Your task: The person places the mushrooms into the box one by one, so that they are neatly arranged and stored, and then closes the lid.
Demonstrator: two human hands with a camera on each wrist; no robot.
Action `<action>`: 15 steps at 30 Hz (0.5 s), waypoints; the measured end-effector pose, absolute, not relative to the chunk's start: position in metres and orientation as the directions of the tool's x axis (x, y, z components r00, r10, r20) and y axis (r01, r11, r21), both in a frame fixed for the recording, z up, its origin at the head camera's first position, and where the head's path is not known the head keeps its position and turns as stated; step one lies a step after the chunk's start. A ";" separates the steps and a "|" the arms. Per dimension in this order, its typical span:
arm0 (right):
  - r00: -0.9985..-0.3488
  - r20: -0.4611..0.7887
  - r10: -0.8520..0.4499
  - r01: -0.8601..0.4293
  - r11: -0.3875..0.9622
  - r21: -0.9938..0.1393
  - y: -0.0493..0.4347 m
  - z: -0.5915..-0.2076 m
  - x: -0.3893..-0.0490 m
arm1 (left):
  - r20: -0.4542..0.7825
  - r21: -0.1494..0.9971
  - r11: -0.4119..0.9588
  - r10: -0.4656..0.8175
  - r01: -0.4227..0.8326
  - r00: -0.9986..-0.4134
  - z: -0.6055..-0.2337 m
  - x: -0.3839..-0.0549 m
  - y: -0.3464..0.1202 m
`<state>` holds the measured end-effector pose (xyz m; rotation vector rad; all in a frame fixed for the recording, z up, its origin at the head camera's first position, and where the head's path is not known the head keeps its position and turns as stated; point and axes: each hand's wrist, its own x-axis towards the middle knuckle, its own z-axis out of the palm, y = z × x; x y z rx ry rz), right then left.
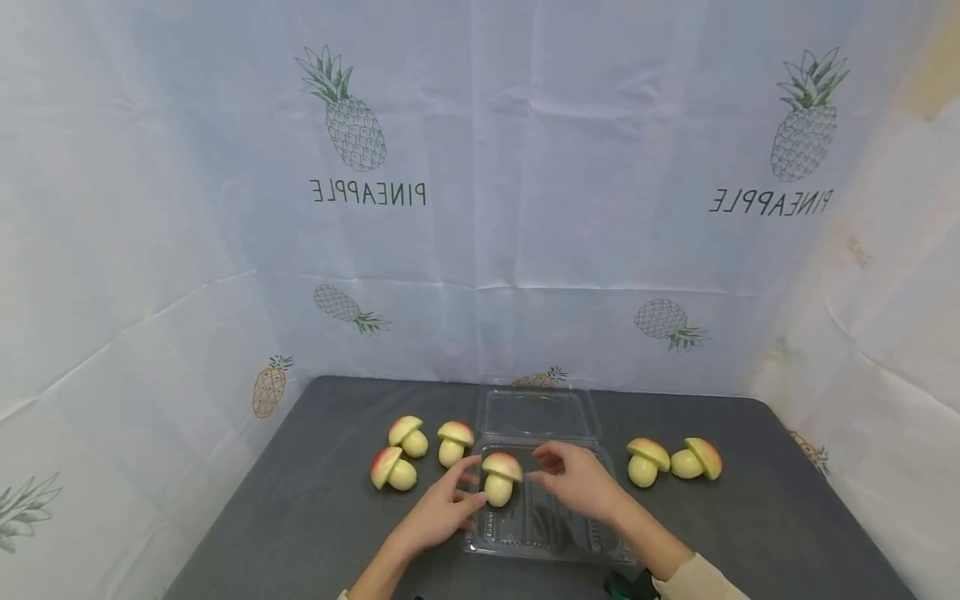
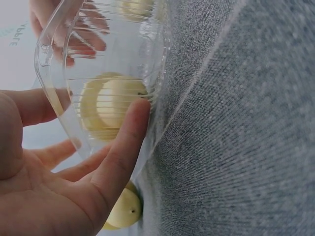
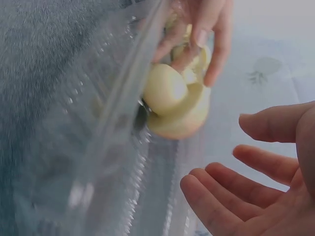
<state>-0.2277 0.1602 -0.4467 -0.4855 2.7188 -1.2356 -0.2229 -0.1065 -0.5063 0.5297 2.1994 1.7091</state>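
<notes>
Head view: above table point(image 1: 300, 533), facing forward and down. Wrist views: close, facing box point(image 1: 551, 552) from opposite sides; both cover the mushroom point(image 1: 498, 490) inside.

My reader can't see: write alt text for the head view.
A mushroom-shaped piece sits in an open clear container between the left hand and right hand. On the dark table, three similar pieces lie left, two others right.

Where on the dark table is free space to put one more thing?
Near side: bare tabletop lies between the left hand and left edge, and between the right sleeve and right edge. The middle is crowded: the open clear container holds a mushroom-shaped piece, with the right hand close by.
</notes>
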 end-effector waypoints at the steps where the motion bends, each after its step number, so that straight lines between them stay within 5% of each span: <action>1: -0.943 0.026 -0.333 -0.238 0.615 -0.752 0.164 -0.445 -0.227 | -0.012 0.970 0.221 0.466 0.103 -0.885 -0.506 -0.223 -0.106; 15: -0.967 0.078 -0.243 -0.218 0.631 -0.745 0.207 -0.425 -0.216 | -0.023 0.967 0.235 0.462 0.097 -0.886 -0.507 -0.226 -0.107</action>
